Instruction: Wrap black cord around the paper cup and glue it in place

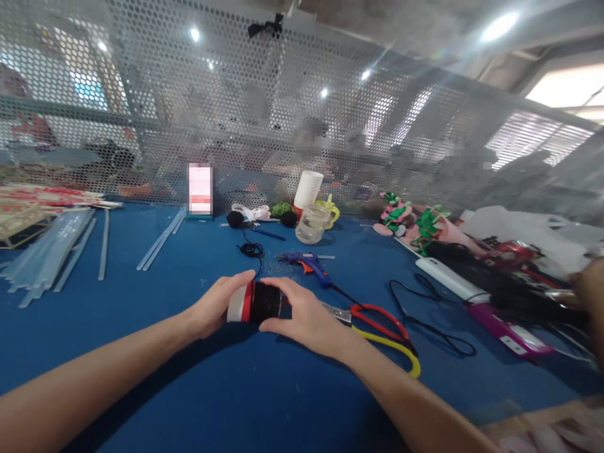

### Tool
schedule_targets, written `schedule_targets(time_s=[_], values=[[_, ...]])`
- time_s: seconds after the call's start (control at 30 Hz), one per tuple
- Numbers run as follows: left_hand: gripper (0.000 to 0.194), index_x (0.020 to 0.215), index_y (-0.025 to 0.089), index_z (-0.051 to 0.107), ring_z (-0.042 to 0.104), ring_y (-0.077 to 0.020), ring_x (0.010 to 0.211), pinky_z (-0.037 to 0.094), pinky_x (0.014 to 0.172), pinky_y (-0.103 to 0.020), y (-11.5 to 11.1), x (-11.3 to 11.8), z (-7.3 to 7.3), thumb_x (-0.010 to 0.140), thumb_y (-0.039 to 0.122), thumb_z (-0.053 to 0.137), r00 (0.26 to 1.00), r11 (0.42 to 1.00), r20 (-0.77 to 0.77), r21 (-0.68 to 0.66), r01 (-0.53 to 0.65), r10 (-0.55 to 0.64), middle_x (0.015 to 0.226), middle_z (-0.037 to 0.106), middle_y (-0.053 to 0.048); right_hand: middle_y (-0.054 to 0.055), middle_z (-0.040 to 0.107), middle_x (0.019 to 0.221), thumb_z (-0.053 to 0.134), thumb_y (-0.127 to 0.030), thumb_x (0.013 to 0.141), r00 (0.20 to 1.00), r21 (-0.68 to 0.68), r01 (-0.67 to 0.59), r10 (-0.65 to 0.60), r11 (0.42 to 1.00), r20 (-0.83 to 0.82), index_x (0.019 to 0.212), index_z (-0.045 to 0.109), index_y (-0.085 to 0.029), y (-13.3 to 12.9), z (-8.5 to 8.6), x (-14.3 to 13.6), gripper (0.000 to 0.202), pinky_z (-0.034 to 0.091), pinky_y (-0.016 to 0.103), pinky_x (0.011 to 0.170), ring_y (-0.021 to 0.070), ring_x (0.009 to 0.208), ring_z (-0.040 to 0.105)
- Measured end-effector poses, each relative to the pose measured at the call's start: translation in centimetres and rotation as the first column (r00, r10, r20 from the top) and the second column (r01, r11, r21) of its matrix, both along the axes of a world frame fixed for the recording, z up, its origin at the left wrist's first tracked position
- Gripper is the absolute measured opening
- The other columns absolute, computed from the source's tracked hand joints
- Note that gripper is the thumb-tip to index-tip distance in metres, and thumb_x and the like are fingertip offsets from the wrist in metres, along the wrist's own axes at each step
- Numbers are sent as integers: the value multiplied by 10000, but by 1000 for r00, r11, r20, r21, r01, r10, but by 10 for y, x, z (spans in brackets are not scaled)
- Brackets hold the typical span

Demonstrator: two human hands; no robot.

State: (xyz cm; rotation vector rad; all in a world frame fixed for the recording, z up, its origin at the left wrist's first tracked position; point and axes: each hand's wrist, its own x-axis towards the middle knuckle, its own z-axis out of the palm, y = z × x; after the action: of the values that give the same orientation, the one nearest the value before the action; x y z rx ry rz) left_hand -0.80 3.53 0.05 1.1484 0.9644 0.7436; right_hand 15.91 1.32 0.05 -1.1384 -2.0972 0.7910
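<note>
One perforated metal panel [226,82] is stood behind one blue table [212,390]. Translucent sticks [56,242] are spread at far left. One pair of scissors [355,311], handles red and yellow, is partly covered by the right hand [306,314], which is curled around a cup's black end; its white end is clasped by the left hand [214,305]. One glue gun [295,258] is set beyond. One cup [246,305], red-banded, wound with black cord, is held sideways at front centre, between both hands. One small cord coil [251,250] is placed behind it.
</note>
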Motion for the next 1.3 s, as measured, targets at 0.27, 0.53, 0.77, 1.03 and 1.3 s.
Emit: schedule_targets(time_s=[0.27,0.53,0.77,1.03,1.3], values=[[303,512,134,447,313,-44,383,194,407,-179,-2,2,1,607,399,560,991,999,-126,16,-34,35,418,392,69,118,519,1077,616,-376,646,983,124,-6,-17,992,183,1102,424,-116,0,0,0,559,390,322,844,194,988,483],[284,495,138,445,346,-60,393,223,418,-188,-2,9,6,634,379,498,966,998,-250,35,-54,61,428,416,51,163,548,978,442,-262,795,632,227,505,-536,833,560,959,535,-83,52,18,47,260,376,346,804,244,950,503],[306,498,142,432,347,-69,407,237,428,-194,-6,6,-3,655,402,460,960,990,-245,51,-129,138,443,405,44,71,499,1070,446,-274,814,591,46,610,-493,791,638,1065,472,-156,76,-12,52,278,444,366,731,167,884,522],[387,474,161,358,254,-71,424,195,438,-211,-14,0,-8,690,482,386,949,965,-249,224,-137,193,431,296,56,106,594,854,474,-153,742,767,-50,600,-557,798,320,1080,410,-72,67,7,63,353,452,284,641,156,713,579],[380,460,177,319,227,-75,420,175,425,-216,-15,2,-13,695,474,347,942,957,-252,244,-160,222,429,255,57,23,563,601,481,-325,736,964,-297,198,-240,934,-111,739,550,-114,5,30,48,222,420,220,490,101,505,529]])
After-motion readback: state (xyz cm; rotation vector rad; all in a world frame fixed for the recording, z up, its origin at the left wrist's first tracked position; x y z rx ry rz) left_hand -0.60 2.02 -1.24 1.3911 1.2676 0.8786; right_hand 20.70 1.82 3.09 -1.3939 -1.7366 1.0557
